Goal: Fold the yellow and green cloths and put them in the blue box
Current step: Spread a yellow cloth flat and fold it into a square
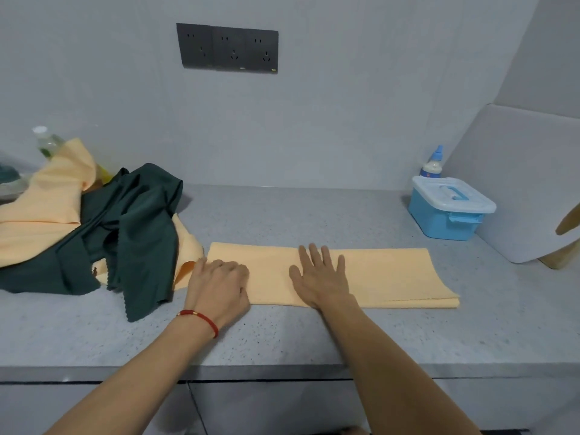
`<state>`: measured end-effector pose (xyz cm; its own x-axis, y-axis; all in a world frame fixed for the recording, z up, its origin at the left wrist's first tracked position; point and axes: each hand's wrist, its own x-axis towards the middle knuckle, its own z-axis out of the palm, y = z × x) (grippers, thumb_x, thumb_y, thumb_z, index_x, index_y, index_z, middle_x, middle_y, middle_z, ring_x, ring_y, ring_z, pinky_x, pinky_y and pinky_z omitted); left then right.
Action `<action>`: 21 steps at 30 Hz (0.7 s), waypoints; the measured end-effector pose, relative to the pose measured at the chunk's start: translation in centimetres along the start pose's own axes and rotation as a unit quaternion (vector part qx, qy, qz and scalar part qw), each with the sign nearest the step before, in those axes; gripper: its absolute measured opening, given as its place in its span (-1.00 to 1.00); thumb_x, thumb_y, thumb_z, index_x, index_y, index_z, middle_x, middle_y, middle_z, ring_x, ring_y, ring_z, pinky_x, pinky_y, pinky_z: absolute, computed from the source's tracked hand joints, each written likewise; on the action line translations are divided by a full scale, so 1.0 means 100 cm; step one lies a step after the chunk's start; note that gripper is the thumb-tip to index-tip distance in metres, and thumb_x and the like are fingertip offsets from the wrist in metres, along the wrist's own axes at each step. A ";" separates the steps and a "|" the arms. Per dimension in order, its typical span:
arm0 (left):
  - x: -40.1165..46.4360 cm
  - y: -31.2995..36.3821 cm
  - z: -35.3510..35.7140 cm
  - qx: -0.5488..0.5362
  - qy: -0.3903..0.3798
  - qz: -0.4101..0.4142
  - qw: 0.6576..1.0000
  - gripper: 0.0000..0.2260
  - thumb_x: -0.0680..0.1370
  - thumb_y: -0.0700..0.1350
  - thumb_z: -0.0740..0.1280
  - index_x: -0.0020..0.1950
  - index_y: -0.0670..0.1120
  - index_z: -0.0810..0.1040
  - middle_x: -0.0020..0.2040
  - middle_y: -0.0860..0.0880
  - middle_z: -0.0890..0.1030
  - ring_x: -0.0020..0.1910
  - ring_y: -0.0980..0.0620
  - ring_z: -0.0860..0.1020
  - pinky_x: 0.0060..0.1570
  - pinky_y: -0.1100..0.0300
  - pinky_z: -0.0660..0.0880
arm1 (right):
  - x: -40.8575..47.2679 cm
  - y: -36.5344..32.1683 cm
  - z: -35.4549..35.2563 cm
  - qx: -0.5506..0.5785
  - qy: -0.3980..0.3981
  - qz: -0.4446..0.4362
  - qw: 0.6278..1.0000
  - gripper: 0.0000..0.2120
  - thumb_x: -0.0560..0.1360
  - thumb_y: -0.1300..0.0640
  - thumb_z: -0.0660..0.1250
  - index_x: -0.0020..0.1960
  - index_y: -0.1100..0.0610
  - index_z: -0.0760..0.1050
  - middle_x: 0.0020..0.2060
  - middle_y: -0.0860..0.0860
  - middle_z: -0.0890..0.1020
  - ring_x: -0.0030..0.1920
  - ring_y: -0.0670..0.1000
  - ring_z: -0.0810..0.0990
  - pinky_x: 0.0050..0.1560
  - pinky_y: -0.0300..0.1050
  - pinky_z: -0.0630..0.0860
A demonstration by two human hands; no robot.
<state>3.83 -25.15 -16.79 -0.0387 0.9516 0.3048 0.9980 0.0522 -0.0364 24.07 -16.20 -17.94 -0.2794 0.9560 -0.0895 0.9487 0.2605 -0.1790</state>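
A grey speckled desk [314, 334] carries a heap of green cloths [131, 233] and yellow cloths [40, 211] at nine o'clock. At centre lies a folded yellow cloth [383, 277], a long flat strip. The right hand [320, 277] presses it with straight, spread fingers; the left hand [219, 284], fingers curled, grips its nine o'clock end. At two o'clock stands the blue box [445, 218], its clear lid [452, 193] closed, contents not visible. Behind it, a blue-capped bottle [432, 164]; its label is too blurred to read.
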 end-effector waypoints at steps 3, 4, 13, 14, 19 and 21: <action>0.031 0.039 -0.007 -0.086 -0.010 0.006 0.996 -0.67 0.64 -0.04 0.11 0.36 0.06 0.51 0.35 0.05 0.55 0.35 0.00 0.45 0.36 0.00 0.28 | 0.006 -0.012 -0.004 0.000 -0.015 0.010 1.000 -0.37 0.68 -0.20 -0.21 0.66 -0.01 -0.27 0.64 -0.01 -0.26 0.62 0.11 -0.33 0.55 0.31 -0.34; 0.040 0.054 -0.007 -0.105 -0.034 0.022 0.994 -0.62 0.65 -0.04 0.09 0.45 0.07 0.43 0.45 0.04 0.46 0.43 -0.02 0.38 0.40 -0.03 0.26 | 0.007 -0.014 -0.007 0.005 -0.024 0.008 1.000 -0.38 0.69 -0.19 -0.20 0.66 0.00 -0.29 0.63 0.00 -0.28 0.62 0.12 -0.34 0.54 0.31 -0.35; 0.053 0.074 0.026 -0.113 -0.176 -0.032 0.977 -0.45 0.63 0.28 -0.15 0.63 0.29 -0.09 0.66 0.14 -0.16 0.64 -0.07 -0.19 0.52 -0.27 -0.26 | 0.004 0.032 -0.005 0.010 0.004 -0.011 1.000 -0.38 0.68 -0.25 -0.19 0.67 -0.07 -0.22 0.64 -0.09 -0.22 0.63 0.00 -0.28 0.59 0.18 -0.30; 0.055 0.068 0.029 -0.105 -0.185 -0.038 0.976 -0.43 0.59 0.34 -0.16 0.61 0.32 -0.12 0.65 0.16 -0.19 0.63 -0.09 -0.22 0.51 -0.28 -0.29 | 0.003 0.040 -0.004 0.008 0.007 -0.007 1.000 -0.37 0.67 -0.28 -0.20 0.66 -0.09 -0.22 0.64 -0.09 -0.22 0.63 0.00 -0.27 0.59 0.18 -0.29; 0.066 0.009 0.036 -0.093 -0.187 -0.078 0.975 -0.42 0.55 0.41 -0.19 0.57 0.41 -0.19 0.65 0.14 -0.22 0.63 -0.10 -0.24 0.53 -0.24 -0.28 | -0.012 0.140 -0.020 -0.006 0.034 0.096 0.995 -0.33 0.64 -0.33 -0.25 0.66 -0.09 -0.21 0.65 -0.05 -0.19 0.64 0.00 -0.23 0.61 0.15 -0.25; 0.067 -0.014 0.038 -0.096 -0.182 -0.089 0.974 -0.43 0.56 0.40 -0.20 0.58 0.40 -0.18 0.66 0.10 -0.19 0.63 -0.09 -0.21 0.55 -0.19 -0.24 | -0.021 0.179 -0.026 -0.013 0.029 0.141 0.989 -0.30 0.62 -0.35 -0.28 0.67 -0.06 -0.21 0.65 -0.06 -0.18 0.64 -0.02 -0.20 0.61 0.18 -0.23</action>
<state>2.02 -17.68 -18.32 -0.1929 0.9787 -0.0695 0.9634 0.2024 0.1758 42.02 -13.14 -18.38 0.0056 0.9970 -0.0766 0.9915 -0.0155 -0.1296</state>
